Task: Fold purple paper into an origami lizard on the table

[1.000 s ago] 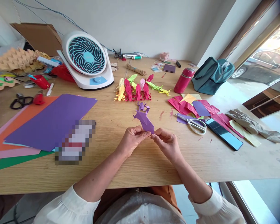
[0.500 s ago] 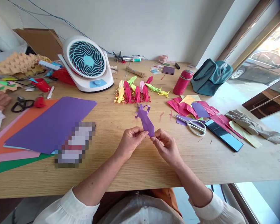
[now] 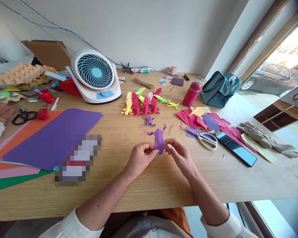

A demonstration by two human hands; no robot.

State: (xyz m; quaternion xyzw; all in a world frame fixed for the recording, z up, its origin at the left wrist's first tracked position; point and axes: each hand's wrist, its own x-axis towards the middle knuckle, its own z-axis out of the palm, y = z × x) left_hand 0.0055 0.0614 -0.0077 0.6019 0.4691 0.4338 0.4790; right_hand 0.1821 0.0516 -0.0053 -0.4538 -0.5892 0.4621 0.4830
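A small purple folded paper figure [image 3: 159, 139] stands upright between my hands above the wooden table [image 3: 144, 185]. My left hand [image 3: 140, 157] pinches its lower left edge with thumb and fingers closed. My right hand [image 3: 179, 154] pinches its lower right edge, fingers curled. Just beyond lies another small purple folded figure [image 3: 149, 120], and behind that a row of folded paper figures [image 3: 145, 100] in yellow, pink and green.
Large purple, orange, pink and green sheets [image 3: 52, 138] lie at left. A white desk fan [image 3: 95, 76] stands at the back. Right of my hands are white scissors [image 3: 205, 138], pink and purple paper scraps [image 3: 203, 119], a phone [image 3: 237, 148], gloves [image 3: 265, 140], a red bottle [image 3: 191, 94] and a teal bag [image 3: 220, 87].
The purple figure has turned from leaning away to standing upright and looks shorter. Both hands kept their pinch. A second small purple figure now shows on the table behind it.
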